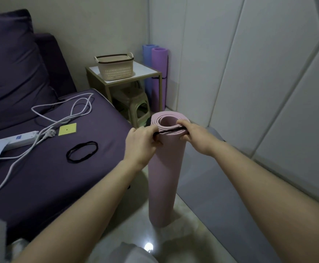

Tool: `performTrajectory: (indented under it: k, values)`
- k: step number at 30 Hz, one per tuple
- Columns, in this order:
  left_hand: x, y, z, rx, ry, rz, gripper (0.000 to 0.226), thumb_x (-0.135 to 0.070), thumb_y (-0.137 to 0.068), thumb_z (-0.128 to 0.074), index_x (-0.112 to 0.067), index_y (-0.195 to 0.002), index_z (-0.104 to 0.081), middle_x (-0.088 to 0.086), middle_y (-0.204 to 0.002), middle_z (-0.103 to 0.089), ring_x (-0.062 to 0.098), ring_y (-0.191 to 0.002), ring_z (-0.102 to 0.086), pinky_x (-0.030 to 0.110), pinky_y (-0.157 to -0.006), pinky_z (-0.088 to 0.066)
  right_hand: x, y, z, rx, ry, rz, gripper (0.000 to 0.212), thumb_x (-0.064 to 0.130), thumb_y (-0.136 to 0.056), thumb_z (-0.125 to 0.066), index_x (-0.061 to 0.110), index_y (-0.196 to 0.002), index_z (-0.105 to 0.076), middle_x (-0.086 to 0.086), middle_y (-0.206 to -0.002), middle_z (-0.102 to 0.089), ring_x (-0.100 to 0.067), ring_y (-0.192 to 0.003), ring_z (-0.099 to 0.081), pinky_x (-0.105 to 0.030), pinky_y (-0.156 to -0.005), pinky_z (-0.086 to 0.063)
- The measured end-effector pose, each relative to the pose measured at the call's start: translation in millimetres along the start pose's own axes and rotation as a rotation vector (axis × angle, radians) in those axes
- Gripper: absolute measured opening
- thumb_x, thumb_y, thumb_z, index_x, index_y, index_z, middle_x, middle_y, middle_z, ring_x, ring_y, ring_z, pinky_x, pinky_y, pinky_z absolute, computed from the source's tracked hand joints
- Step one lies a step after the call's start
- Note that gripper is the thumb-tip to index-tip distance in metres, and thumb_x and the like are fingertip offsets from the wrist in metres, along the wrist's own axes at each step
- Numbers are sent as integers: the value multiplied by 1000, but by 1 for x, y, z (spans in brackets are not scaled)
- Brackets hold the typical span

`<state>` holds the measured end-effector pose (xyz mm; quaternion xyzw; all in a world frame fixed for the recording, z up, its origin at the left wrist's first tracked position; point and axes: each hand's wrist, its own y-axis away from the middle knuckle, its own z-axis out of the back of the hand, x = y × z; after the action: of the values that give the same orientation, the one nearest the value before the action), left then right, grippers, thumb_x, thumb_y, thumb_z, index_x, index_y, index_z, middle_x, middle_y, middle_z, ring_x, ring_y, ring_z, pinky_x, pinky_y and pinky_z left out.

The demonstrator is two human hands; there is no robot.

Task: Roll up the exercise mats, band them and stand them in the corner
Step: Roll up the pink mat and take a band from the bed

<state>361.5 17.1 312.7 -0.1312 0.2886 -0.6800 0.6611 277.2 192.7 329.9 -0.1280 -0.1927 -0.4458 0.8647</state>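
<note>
Both hands (142, 138) (193, 134) stretching black band (171, 130) across upright pink mat's (164, 168) top

Pink mat (164, 173) — black band (171, 130) — purple sofa (60, 168).

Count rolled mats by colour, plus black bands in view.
Pink rolled mat: 1
Blue rolled mat: 1
Purple rolled mat: 1
Black band: 3
Total: 6

blue mat (147, 54) half hidden behind purple mat (159, 76)
</note>
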Motion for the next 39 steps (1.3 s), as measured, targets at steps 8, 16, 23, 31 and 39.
performTrajectory:
  k: [8,16,23,31,39]
  values:
    - [2,28,-30,-47,-253,-18,4,-13,-73,-57,-15,-76,-57,4,-76,-61,27,-64,-51,32,-57,-36,-1,6,-5,-51,-27,21,53,14,-94,-55,21,-143,-35,-12,-136,-50,-29,-120,-48,-30,-98,-34]
    - [8,33,-32,87,62,292,15,-18,-91,-37,-8,-94,-48,12,-100,-57,32,-91,-54,47,-108,-26,7,15,-18,-50,-426,-31,70,2,-88,-58,29,-145,-28,-5,-114,-59,-19,-103,-55,-30,-97,-43]
    - [28,26,-21,95,208,173,17,-21,-94,-46,-7,-87,-53,4,-93,-56,24,-91,-52,37,-114,-22,33,20,-40,-306,-706,-290,60,-6,-89,-37,5,-145,-16,-11,-104,-49,-16,-105,-45,-23,-97,-31]
    - [30,24,-19,131,142,94,29,-30,-93,-37,-10,-97,-57,4,-106,-58,22,-107,-50,38,-111,-22,52,30,-83,-594,-57,-212,61,-6,-83,-41,-1,-141,-25,-20,-138,-37,-32,-127,-35,-34,-109,-26]
    - [34,22,-23,93,301,155,32,-20,-101,-36,-5,-96,-63,5,-99,-57,24,-96,-52,34,-102,-33,45,0,-33,-449,-468,-675,36,2,-92,-39,-3,-124,-55,-26,-123,-58,-39,-114,-54,-37,-92,-43]
